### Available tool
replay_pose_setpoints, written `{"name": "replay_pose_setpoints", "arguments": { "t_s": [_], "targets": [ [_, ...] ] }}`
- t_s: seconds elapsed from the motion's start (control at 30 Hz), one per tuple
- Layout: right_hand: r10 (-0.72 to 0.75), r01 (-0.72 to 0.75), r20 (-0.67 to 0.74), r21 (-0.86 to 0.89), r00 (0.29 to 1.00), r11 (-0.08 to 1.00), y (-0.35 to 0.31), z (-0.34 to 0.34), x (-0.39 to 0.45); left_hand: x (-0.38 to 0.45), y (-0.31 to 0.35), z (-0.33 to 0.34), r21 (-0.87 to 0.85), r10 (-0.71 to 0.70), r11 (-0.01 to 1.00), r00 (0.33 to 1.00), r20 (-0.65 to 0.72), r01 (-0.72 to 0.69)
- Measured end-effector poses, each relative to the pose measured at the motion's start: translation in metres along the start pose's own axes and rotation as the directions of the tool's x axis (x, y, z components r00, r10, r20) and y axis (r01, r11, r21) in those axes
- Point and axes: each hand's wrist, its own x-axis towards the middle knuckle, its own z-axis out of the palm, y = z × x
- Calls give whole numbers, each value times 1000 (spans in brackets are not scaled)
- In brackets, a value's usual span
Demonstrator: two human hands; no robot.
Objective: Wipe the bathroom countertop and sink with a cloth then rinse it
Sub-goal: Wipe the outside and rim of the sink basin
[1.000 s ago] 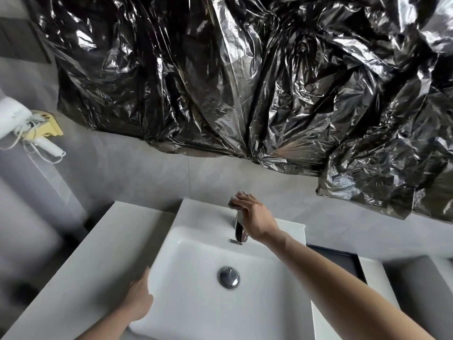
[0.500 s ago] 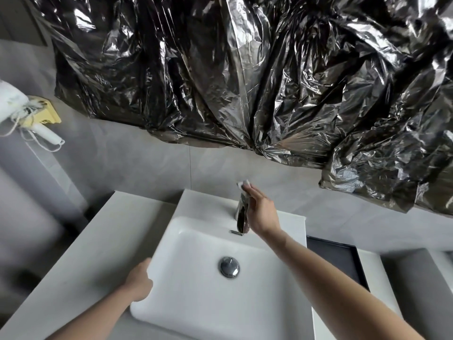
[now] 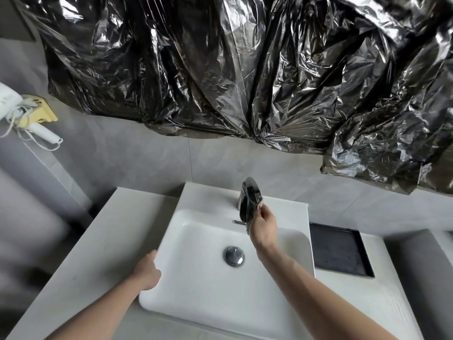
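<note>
A white rectangular sink (image 3: 186, 300) sits on a pale countertop (image 3: 98, 241). A chrome faucet (image 3: 248, 192) stands at the sink's back edge. My right hand (image 3: 263, 228) is beside the faucet's spout and pinches a small pale cloth (image 3: 259, 205) against the chrome. Most of the cloth is hidden between my fingers and the spout. My left hand (image 3: 147, 269) rests against the sink's left front rim, thumb along the edge. A round chrome drain plug (image 3: 234, 255) lies in the basin. No water runs.
Crumpled black plastic sheeting (image 3: 245, 69) covers the wall above the sink. A dark rectangular tray (image 3: 339, 251) is set into the counter on the right. A white hair dryer (image 3: 14, 106) with its cord hangs on the left wall.
My right hand slid with the cloth from the top of the faucet down along the spout's right side. My left hand stayed at the sink's left rim.
</note>
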Motion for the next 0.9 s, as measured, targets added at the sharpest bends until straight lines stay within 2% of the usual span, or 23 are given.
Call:
{"name": "replay_pose_setpoints", "arguments": {
  "t_s": [0.1,0.2,0.27,0.37,0.5,0.57,0.63,0.77,0.83,0.9],
  "targets": [
    [13,-13,-4,70,1000,997,-2,1,-12,-7,5,0,-11,1,1000,1000,-9,-1],
    [254,-245,1,255,967,935,-14,4,-5,-6,5,0,-8,-3,1000,1000,-12,3],
    [385,-408,138,366,913,837,-21,4,0,-4,4,1,-15,4,1000,1000,-28,-4],
    [403,-518,326,538,855,665,-28,8,0,-4,2,2,-8,-3,1000,1000,-22,3],
    [437,-553,377,730,816,402,-18,12,-12,-6,3,0,4,5,1000,1000,-14,-5],
    [449,-569,406,753,796,329,-10,10,-19,-7,2,-1,2,9,1000,1000,-7,-9],
    [438,-579,411,722,799,379,-5,5,-26,-6,0,-3,-3,1,1000,1000,7,-1],
    [438,-494,243,562,865,663,-8,4,-32,-7,2,-4,23,2,1000,1000,0,-2],
    [373,-377,103,466,922,801,-10,4,-30,-19,13,-5,28,26,999,1000,-12,-25],
    [191,-180,-21,256,981,950,-9,4,-22,-24,18,-5,40,46,998,999,-23,-45]
  ]
}}
